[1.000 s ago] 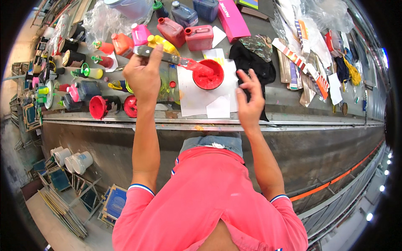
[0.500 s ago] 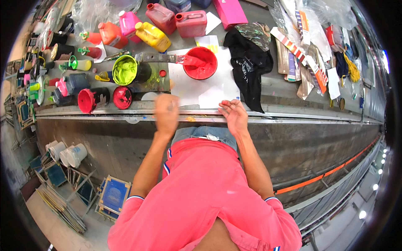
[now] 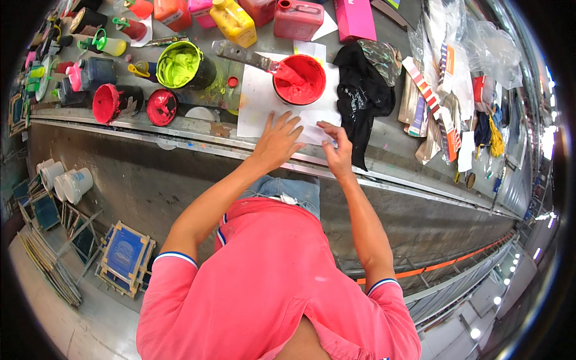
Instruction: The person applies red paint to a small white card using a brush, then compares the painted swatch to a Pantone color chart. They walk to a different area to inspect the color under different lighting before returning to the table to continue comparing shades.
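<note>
My left hand (image 3: 277,141) lies with fingers spread over the near edge of a white paper sheet (image 3: 253,108) on the workbench. To its right, my right hand (image 3: 339,150) has its thumb and index finger apart, at the edge of a smaller white paper (image 3: 315,127) lying on the sheet. Whether those fingertips press on that paper, I cannot tell. Just beyond both hands stands a tub of red ink (image 3: 312,90). A broad spatula (image 3: 249,57) rests across its rim, its blade in the ink.
Left of the sheet are a tub of lime-green ink (image 3: 180,65), a pink-red tub (image 3: 107,103) and a red-smeared lid (image 3: 162,107). A black cloth (image 3: 360,90) lies at the right. Jugs, including a yellow one (image 3: 234,24), line the back. A metal rail (image 3: 204,144) edges the bench.
My left hand has moved right and forward onto the paper, its fingers now spread. My right hand's thumb and index finger have parted beside the smaller paper. The whole view has tilted.
</note>
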